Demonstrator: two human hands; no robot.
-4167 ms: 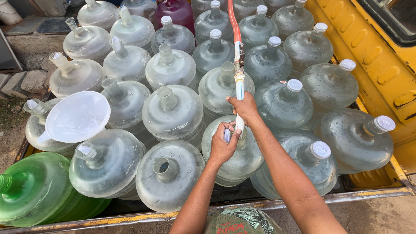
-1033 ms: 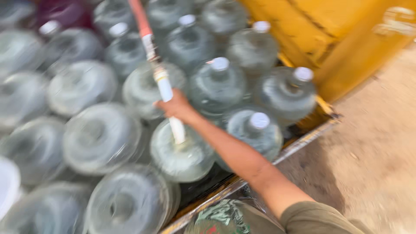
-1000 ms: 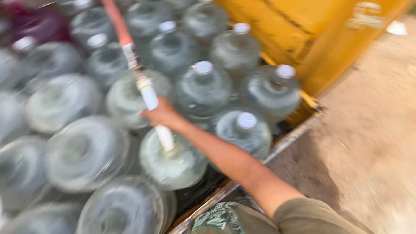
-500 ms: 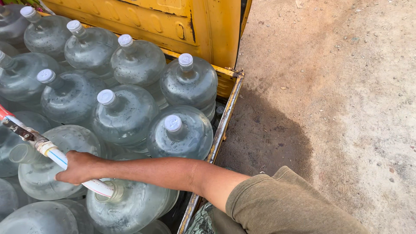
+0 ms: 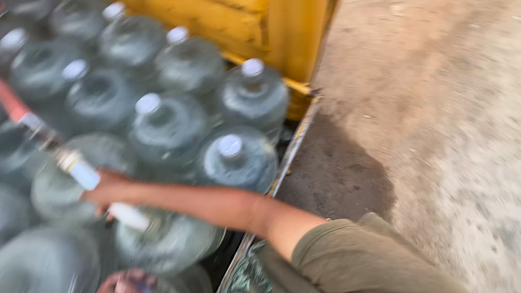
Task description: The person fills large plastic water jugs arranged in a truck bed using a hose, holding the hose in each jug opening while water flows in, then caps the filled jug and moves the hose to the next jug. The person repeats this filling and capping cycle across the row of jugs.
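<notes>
Right hand (image 5: 111, 190) gripping white hose nozzle (image 5: 103, 192), over large clear water jugs (image 5: 239, 160), blurred, yellow wall (image 5: 255, 27) behind

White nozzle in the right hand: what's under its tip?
The white nozzle meets a clear water jug. The right hand and blur hide the jug's mouth.

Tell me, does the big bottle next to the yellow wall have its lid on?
Yes, lid on: the big bottle by the yellow wall shows a white cap over its neck.

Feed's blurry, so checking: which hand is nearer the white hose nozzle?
Right. The right hand is wrapped around the white nozzle. The left hand sits lower, at the picture's bottom edge, apart from it.
</notes>
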